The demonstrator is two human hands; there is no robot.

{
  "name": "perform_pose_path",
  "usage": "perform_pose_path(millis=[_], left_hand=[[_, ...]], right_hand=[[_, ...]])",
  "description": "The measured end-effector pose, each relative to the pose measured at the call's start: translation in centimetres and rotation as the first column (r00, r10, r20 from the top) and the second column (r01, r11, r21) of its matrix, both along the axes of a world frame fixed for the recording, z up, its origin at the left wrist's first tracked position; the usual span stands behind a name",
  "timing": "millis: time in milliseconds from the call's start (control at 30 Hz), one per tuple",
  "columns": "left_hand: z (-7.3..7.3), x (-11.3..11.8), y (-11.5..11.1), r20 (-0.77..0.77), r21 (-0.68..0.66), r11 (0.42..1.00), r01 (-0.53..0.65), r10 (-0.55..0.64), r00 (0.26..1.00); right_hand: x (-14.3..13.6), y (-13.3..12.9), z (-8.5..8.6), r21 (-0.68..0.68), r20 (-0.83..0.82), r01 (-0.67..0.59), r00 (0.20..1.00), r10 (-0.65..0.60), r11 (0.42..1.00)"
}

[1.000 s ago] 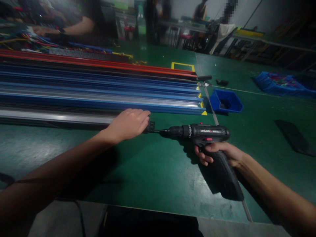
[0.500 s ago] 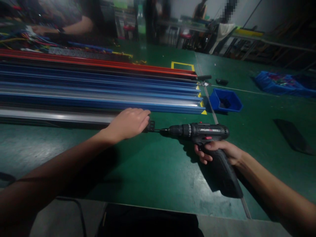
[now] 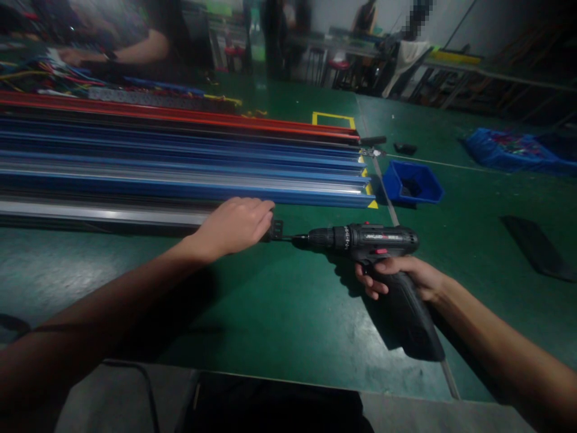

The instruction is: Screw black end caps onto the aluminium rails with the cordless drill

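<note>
Across the green tabletop's (image 3: pixel 279 325) near left lies a long silver-and-black metal bar (image 3: pixel 112 214), my left hand (image 3: pixel 237 224) closed round its right end, seemingly steadying it. My right hand (image 3: pixel 417 274) grips a black pistol-shaped power drill (image 3: pixel 381 239), levelled at a black slotted end piece (image 3: pixel 273 231), presumably keeping its thin metal bit (image 3: pixel 289 239) straight; the bit's tip is unclear.

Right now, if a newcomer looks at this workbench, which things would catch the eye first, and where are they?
Probably the black drill driver right of centre, gripped in the right hand, its bit pointing left toward a slotted black end piece. Just left of that, the left hand covers part of a long grey metal profile. Behind it, long blue profiles and red ones stretch across the left half.
</note>
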State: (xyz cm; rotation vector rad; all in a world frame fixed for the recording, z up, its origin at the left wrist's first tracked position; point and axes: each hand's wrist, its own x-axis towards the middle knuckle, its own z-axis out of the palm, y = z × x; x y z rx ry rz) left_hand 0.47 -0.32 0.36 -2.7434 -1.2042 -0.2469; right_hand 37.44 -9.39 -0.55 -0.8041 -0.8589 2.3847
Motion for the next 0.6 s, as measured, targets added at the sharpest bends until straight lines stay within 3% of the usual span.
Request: perform_pose_path(millis=[600], left_hand=[[0.15, 0.02, -0.06, 0.009, -0.006, 1.0, 0.004, -0.004, 1.0]], right_hand=[[0.15, -0.03, -0.08, 0.017, 0.005, -0.001, 1.0, 0.001, 1.0]])
